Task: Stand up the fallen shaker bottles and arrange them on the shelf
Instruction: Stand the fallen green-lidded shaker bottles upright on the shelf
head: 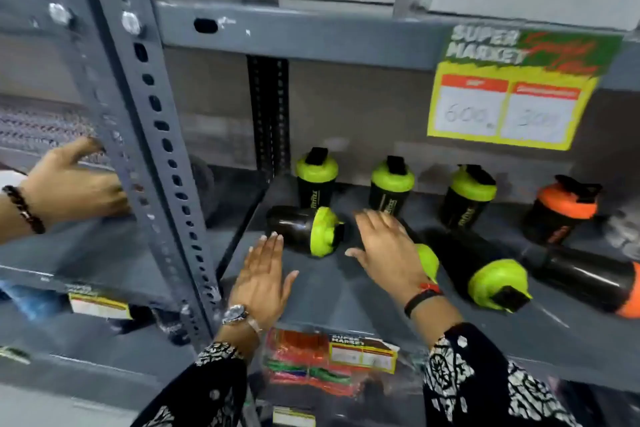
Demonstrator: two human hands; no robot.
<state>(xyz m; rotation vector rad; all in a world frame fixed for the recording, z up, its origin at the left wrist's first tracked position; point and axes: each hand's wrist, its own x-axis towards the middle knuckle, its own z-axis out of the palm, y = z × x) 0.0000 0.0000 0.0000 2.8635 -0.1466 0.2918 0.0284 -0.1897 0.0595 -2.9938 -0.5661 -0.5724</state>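
Both hands, left hand (264,277) and right hand (386,249), are held open, empty, above fallen shaker bottles (304,230) on the shelf (346,295).

There is just one camera, and it sits on my head. It looks forward and down at my left hand (265,274) and right hand (388,250), from close up. Past my fingertips it sees the grey shelf (346,291) and its back wall. The wide view also catches the post (145,135), left of my fingers.
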